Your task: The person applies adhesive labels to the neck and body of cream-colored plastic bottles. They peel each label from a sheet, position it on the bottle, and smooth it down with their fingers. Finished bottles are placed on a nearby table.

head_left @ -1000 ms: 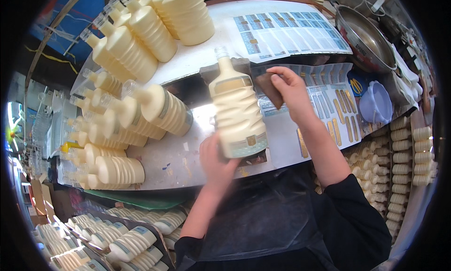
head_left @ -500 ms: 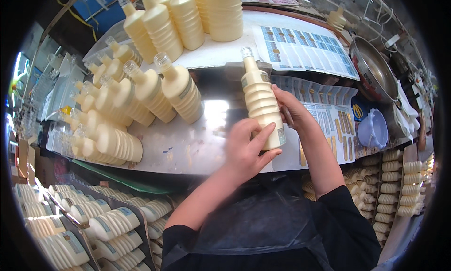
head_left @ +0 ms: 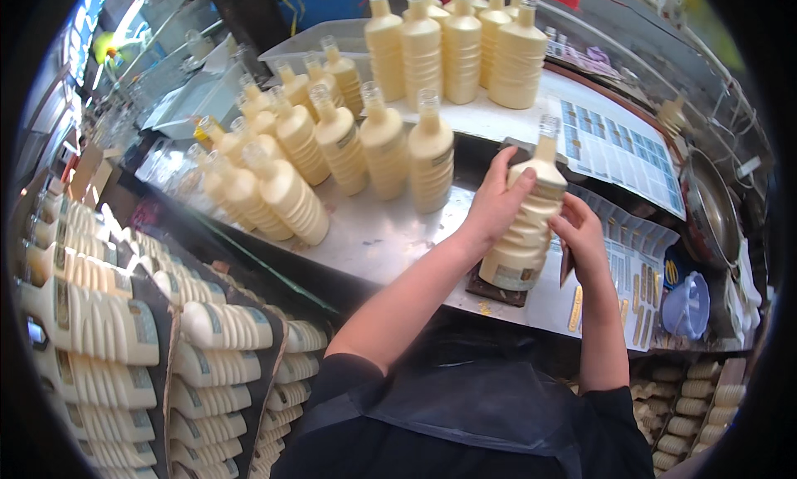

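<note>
One bottle point(head_left: 525, 230): cream, ribbed, uncapped, upright on a dark pad point(head_left: 496, 289) at the table point(head_left: 390, 230) front edge.
Left hand point(head_left: 496, 203): wrapped around the bottle's upper part.
Right hand point(head_left: 579, 234): fingers pressed on its right side.
Other bottles point(head_left: 349, 147): standing in rows behind, to the left.
Label sheets point(head_left: 618, 151): at the right.

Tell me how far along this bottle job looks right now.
Done, it seems: cream bottles stand in rows on the steel table, more lie stacked in crates. In hand: left hand and right hand grip one bottle over a dark pad. What remains cannot be told.
</note>
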### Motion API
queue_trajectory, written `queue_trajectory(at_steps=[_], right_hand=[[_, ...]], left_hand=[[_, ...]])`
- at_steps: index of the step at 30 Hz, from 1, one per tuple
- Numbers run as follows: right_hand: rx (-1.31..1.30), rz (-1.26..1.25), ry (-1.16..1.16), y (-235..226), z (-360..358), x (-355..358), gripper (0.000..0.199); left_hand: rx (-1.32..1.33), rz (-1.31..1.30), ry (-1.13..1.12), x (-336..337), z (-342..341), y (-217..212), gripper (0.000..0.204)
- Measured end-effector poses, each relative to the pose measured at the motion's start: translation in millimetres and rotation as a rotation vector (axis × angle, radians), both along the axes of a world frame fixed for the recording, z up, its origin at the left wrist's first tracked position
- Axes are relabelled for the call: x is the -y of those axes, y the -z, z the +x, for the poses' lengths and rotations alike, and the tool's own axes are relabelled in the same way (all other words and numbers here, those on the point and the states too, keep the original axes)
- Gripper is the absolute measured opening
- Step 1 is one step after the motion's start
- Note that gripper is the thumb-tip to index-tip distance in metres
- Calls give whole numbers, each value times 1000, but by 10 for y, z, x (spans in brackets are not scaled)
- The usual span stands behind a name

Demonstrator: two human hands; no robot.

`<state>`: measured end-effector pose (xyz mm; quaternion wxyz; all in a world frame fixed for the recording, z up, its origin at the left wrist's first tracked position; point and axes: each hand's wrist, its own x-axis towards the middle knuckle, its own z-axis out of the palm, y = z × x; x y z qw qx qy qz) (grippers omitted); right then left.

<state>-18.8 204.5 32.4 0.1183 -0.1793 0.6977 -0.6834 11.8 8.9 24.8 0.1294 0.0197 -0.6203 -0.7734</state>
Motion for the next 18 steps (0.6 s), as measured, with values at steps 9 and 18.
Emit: queue_trajectory(at_steps=[9, 18], right_hand=[[-242, 282, 5, -309, 647, -184, 78], [-186, 174, -18, -433, 689, -350, 67]], left_hand=[[-234, -719, 3, 28, 536, -852, 41], [-319, -611, -433, 400, 1116, -901, 26]])
